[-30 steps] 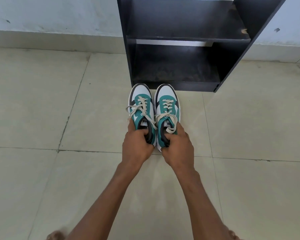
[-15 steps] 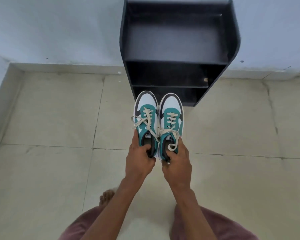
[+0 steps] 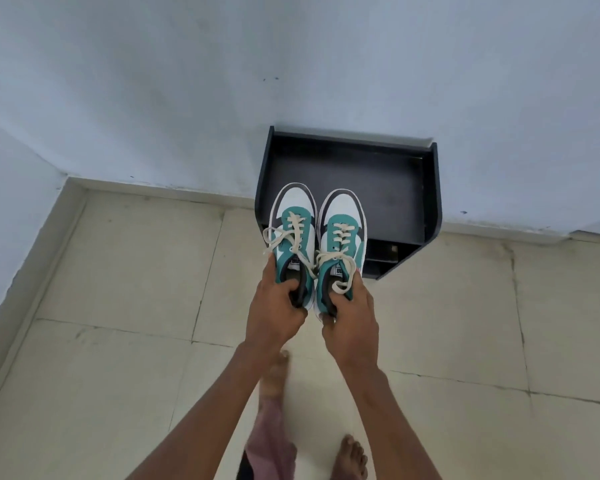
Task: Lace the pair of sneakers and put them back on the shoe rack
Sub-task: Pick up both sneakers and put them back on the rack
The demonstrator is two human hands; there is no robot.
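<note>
Two teal, white and black sneakers with cream laces are held side by side in the air, toes pointing away from me. My left hand [image 3: 276, 311] grips the heel opening of the left sneaker [image 3: 294, 233]. My right hand [image 3: 352, 320] grips the heel opening of the right sneaker [image 3: 342, 244]. Both shoes are laced, with loose lace ends hanging near the tongues. Their toes overlap the front of the black shoe rack [image 3: 392, 181], which stands against the wall; its top shelf is bare.
Pale floor tiles with dark joints spread around the rack. A blue-white wall rises behind it and another wall closes the left side. My bare feet [image 3: 352, 457] and a pinkish trouser leg [image 3: 269, 441] show below my arms.
I have stood up and lifted both sneakers off the floor. They have gone from the floor in front of the rack to the air over its top shelf.
</note>
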